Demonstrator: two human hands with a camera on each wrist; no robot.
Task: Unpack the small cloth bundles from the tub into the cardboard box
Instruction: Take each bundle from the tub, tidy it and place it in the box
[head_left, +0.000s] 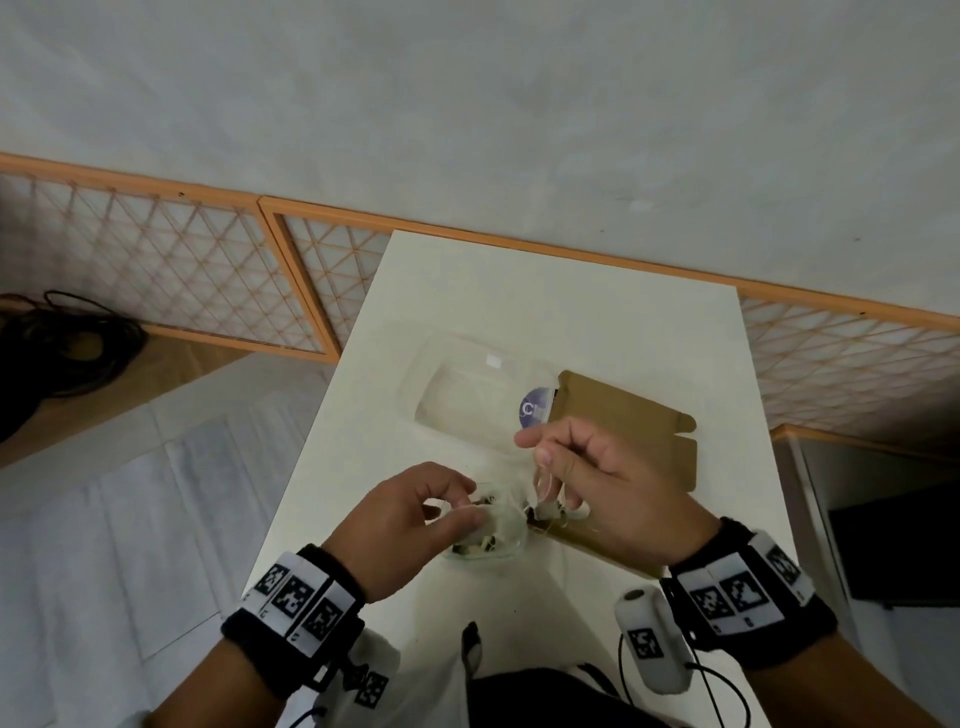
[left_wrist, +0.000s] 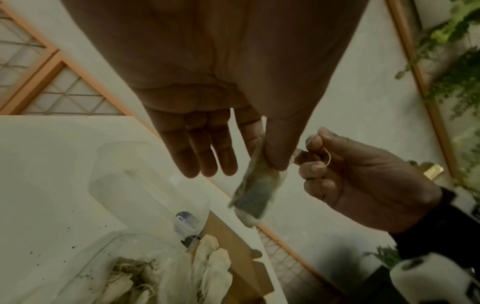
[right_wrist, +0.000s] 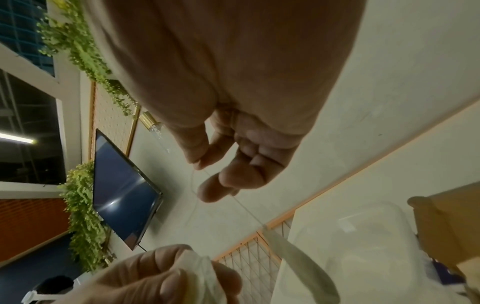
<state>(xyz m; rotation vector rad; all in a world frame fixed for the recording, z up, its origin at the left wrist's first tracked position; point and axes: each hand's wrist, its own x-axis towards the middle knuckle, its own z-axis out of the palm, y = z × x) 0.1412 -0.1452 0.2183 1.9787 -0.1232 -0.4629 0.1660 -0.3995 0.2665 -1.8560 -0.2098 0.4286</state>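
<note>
A clear tub (head_left: 470, 555) stands on the white table below my hands, with several small cloth bundles (left_wrist: 124, 277) in it. My left hand (head_left: 465, 504) pinches one bundle (left_wrist: 257, 185) between thumb and forefinger above the tub; its other fingers are straight. My right hand (head_left: 541, 467) pinches a thin thread (right_wrist: 233, 197) between thumb and forefinger, and a bundle (right_wrist: 298, 263) hangs from that thread. The open cardboard box (head_left: 623, 421) lies just right of the tub and under my right hand. A few bundles (left_wrist: 215, 265) lie inside it.
The tub's clear lid (head_left: 457, 395) lies on the table behind the hands, touching the box's flap. Dark crumbs (left_wrist: 70, 230) are scattered on the table. The table (head_left: 545, 291) ends at a wall with an orange lattice screen (head_left: 156, 270). Black cables (head_left: 67, 343) lie on the floor, left.
</note>
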